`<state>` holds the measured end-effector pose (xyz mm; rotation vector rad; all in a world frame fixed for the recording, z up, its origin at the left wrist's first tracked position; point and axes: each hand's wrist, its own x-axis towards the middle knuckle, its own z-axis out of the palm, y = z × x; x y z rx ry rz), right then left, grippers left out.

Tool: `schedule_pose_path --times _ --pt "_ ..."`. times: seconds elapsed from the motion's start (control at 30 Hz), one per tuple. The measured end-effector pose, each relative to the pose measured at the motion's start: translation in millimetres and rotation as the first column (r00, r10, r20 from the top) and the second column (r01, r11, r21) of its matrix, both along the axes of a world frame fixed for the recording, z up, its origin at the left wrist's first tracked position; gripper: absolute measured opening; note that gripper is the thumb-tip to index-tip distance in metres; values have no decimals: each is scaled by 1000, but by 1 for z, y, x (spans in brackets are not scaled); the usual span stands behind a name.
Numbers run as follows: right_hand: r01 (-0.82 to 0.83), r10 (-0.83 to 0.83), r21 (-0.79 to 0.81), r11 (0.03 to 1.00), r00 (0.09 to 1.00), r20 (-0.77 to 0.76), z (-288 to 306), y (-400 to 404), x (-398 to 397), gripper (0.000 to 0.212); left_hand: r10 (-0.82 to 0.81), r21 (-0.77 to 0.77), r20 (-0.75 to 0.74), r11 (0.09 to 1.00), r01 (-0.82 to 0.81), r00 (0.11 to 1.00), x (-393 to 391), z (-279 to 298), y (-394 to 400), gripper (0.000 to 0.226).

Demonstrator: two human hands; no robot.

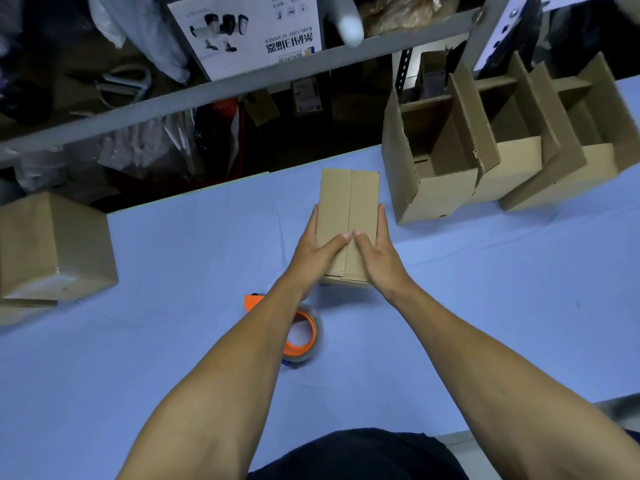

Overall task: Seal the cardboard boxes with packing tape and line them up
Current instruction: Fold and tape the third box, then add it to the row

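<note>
Head view of a light blue surface (485, 323) during box sealing. A small cardboard box (349, 202) stands at the centre with its two top flaps folded shut, the seam running away from the viewer and carrying no visible tape. The left hand (313, 252) and the right hand (375, 252) both lie on it: each thumb rests flat on the top beside the seam, the thumb tips nearly touching, while the straight fingers press along the box's two sides (the grip of each hand is wide, a flat press with nothing curled round). Just nearer the viewer, partly hidden under the left forearm, lies a roll of clear packing tape (304, 341) on an orange dispenser (254, 301). At the far right, three open boxes (450, 199) stand side by side, touching, their flaps raised. At the left edge stands one closed box (52, 244), well apart from the centre. Behind the surface, a grey shelf rail (242, 84) crosses in front of bags and a printed white carton (249, 29).
</note>
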<state>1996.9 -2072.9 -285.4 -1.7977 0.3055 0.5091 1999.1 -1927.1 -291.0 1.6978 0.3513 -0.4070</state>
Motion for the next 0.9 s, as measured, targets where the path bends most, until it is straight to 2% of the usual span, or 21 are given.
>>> schedule_pose_path --times 0.17,0.27,0.47,0.6,0.7,0.9 --pt "35 -35 -24 999 999 -16 6 3 -8 66 65 -18 18 998 -65 998 -12 14 -8 76" --pt "13 -12 -13 1000 999 49 21 14 -14 67 125 -10 78 992 -125 989 -23 31 1 78" --pt "-99 100 -15 995 976 192 61 64 -27 67 215 -71 232 976 -204 949 -52 77 52 59" --pt "-198 202 -43 979 941 270 78 117 -56 65 283 -131 273 958 -256 920 -95 92 105 53" --pt "-260 269 -70 963 918 293 81 165 -91 66 330 -153 269 942 -298 905 -135 96 153 51" --pt "-316 313 -22 948 925 215 66 236 -164 65 338 -137 161 938 -318 927 -207 79 230 61"
